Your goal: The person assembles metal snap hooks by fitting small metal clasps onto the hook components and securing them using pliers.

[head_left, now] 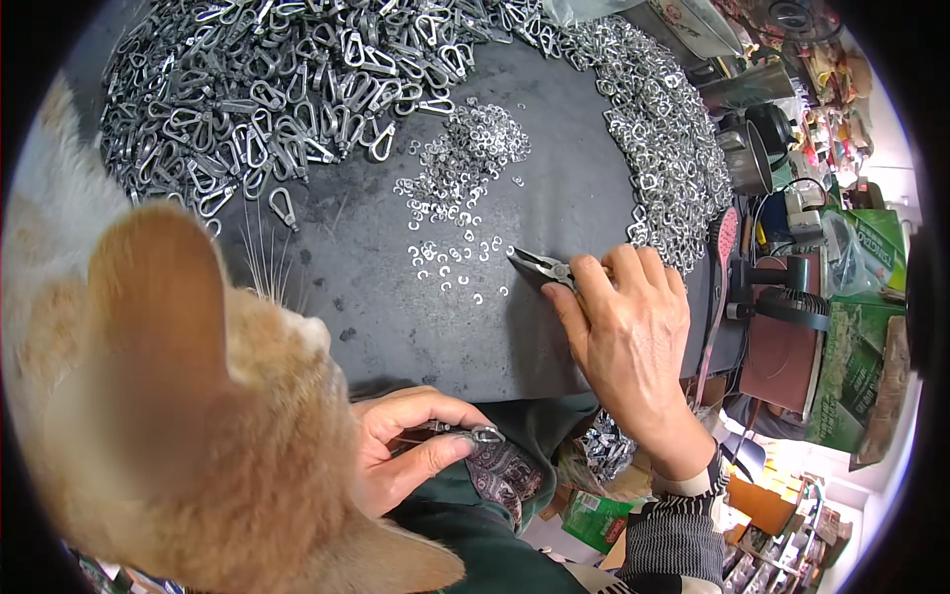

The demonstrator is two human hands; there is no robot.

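Note:
My right hand [633,322] is closed around a pair of pliers [541,263]. Their narrow jaws point left over the dark table, with the tip at a small C-shaped metal ring [511,250]. More loose C-rings [445,255] lie scattered left of the tip, thickening into a small heap [487,137] farther back. Below the table's near edge, my left hand [408,445] pinches a small metal snap hook [485,435] between thumb and fingers. Only its end shows; the fingers cover most of it.
An orange-and-white cat [277,426] fills the left foreground and hides part of the table. Silver snap hooks [287,94] are heaped at the back left. Small metal links [663,129] line the right edge, near a pink brush [725,238] and a small black fan [792,308].

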